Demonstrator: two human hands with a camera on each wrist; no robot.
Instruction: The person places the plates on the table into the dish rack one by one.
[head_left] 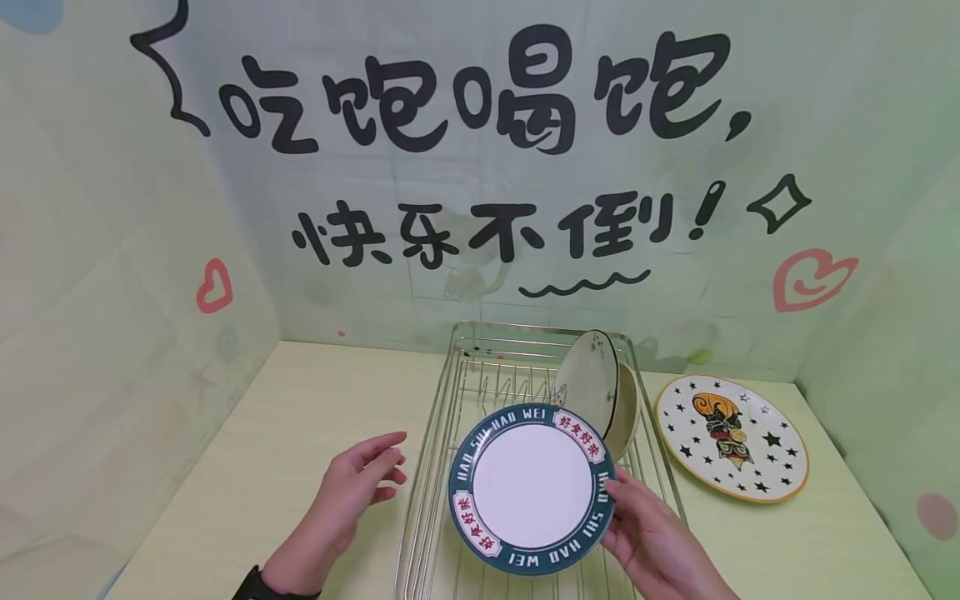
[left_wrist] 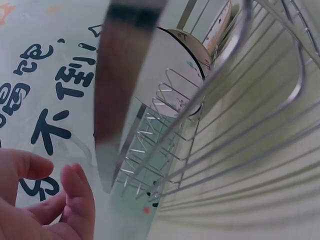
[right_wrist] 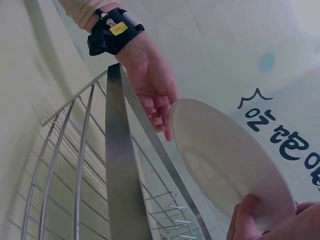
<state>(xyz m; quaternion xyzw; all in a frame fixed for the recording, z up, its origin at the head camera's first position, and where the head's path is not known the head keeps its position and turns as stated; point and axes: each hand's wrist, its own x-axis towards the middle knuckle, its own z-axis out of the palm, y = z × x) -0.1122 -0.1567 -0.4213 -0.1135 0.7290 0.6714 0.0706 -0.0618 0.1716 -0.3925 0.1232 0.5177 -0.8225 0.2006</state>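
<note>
My right hand grips the right edge of a round plate with a white centre and a dark blue-green lettered rim. This plate is held tilted over the front part of a wire dish rack, its face up in the head view. The right wrist view shows its pale underside, the thumb against it. To the left of the plate, my left hand hovers with loosely bent fingers and nothing in them. Behind the held plate, a patterned white plate with a dark rim stands in the rack, a cream-coloured dish beside it.
On the table right of the rack lies a white plate with black stars and an orange rim. Wire dividers run along the rack. A printed cloth backdrop encloses the table at the back and both sides.
</note>
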